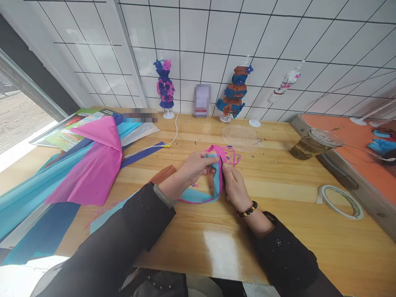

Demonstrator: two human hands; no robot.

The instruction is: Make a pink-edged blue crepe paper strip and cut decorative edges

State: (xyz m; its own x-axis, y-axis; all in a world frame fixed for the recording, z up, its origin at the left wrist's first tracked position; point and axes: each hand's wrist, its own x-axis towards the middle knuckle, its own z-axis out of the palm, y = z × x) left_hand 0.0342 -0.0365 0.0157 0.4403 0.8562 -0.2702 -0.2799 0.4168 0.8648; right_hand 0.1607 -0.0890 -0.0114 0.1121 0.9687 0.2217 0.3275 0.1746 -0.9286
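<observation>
My left hand [199, 165] is closed, pinching a long strip of thin light-blue and pink material [216, 185] between thumb and fingers. The strip loops down to the table and runs left beneath my left forearm. My right hand [236, 185] is closed at the strip's right edge, around a small dark tool [220, 160] that looks like scissors. Its narrow tip lies against the pink edge, while my fingers hide most of it. Thin pink cuttings [236, 159] lie just beyond my hands. A brown piece of material [163, 174] rests beside my left wrist.
Pink [99, 165] and blue sheets are heaped at left over magazines [66, 138]. A white cable [177, 128] lies behind. Doll-size dressed stands [167, 88] and a phone [202, 101] line the tiled wall. At right are a lidded cup [309, 144] and a tape roll [323, 194].
</observation>
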